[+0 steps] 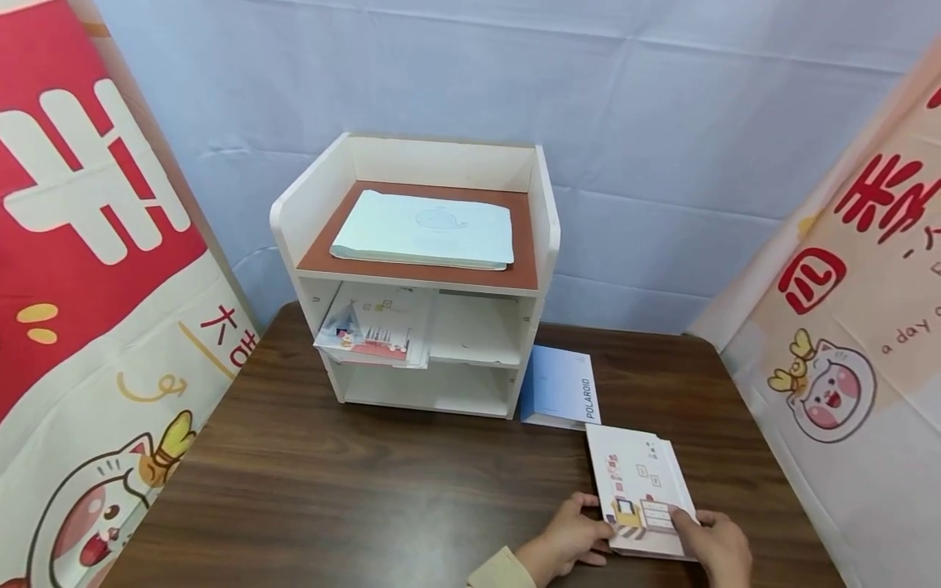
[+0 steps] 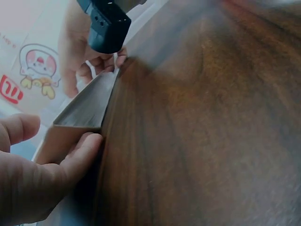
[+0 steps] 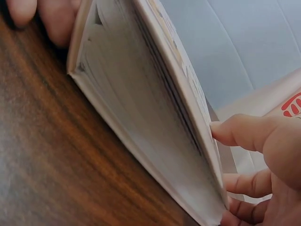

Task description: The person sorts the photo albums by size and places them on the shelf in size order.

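A white shelf (image 1: 441, 159) is standing on the brown table (image 1: 353, 490), and a pale album (image 1: 639, 457) is lying to its right and nearer the person, its printed cover facing up. The right hand (image 1: 713, 543) is holding the album by the near right corner, its thumb pressing on the cover and its other fingers curling along the edge. The left hand (image 1: 569, 531) is touching the spine side loosely, 1 digit appearing to stand clear in the left wrist view. A blue POLAROID box (image 1: 559, 384) is resting just right of the shelf; whether its corner is touching the album is hard to tell. On the shelf's top, a light blue pad (image 1: 426, 229) with a whale drawing is lying flat, while printed papers (image 1: 404, 302) are jutting over its middle tier's front edge.
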`<state>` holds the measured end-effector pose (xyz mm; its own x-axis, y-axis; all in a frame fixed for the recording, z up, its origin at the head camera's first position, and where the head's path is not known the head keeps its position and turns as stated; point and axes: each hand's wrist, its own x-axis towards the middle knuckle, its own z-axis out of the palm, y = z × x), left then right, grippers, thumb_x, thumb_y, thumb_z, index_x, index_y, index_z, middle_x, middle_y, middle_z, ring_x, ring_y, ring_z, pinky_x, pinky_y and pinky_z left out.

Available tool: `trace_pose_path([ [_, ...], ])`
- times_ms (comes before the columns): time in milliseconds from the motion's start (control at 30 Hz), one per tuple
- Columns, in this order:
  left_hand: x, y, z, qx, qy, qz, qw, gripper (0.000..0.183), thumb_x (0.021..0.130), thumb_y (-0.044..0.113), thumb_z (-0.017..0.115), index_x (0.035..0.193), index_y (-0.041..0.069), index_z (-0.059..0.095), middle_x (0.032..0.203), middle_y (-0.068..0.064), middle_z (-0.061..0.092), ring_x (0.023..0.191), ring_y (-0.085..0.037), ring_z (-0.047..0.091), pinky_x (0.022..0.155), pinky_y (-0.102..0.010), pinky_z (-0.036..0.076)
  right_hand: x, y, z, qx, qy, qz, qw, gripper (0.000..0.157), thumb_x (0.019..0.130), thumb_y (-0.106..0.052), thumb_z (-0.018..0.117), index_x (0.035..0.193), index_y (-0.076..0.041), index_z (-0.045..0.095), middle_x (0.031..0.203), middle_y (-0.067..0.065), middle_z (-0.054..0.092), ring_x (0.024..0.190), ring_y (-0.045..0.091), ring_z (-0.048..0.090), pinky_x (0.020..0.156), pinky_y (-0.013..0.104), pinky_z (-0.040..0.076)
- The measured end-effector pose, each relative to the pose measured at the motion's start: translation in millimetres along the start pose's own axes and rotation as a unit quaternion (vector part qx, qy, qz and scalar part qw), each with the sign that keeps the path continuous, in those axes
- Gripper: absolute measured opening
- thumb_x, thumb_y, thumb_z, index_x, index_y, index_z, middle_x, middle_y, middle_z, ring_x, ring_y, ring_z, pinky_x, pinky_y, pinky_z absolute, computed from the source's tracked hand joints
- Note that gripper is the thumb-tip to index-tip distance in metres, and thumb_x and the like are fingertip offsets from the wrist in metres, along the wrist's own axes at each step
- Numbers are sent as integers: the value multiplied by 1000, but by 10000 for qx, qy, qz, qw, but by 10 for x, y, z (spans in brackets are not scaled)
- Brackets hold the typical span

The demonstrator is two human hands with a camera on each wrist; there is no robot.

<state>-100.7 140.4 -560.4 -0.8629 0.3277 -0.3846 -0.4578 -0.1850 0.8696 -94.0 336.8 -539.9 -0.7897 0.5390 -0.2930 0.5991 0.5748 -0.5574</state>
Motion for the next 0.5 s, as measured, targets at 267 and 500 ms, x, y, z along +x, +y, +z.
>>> trace_pose_path([
  [267, 41, -66, -28, -338, -33, -42, 9994, 36, 76, -10, 57, 107, 7, 48, 80, -13, 57, 64, -21, 62, 57, -43, 54, -3, -13, 45, -150, 162, -179, 9996, 66, 83, -39, 60, 108, 21, 50, 107, 42, 46, 100, 54, 42, 85, 59, 29],
  [500, 67, -45, -11, -603, 154, -69, 9980, 38, 73, -12, 56, 104, 8, 50, 78, -11, 60, 60, -21, 61, 54, -36, 54, -33, -35, 25, 448, -50, 70, 9990, 72, 83, -41, 61, 114, 21, 45, 111, 41, 43, 103, 51, 39, 88, 59, 31],
])
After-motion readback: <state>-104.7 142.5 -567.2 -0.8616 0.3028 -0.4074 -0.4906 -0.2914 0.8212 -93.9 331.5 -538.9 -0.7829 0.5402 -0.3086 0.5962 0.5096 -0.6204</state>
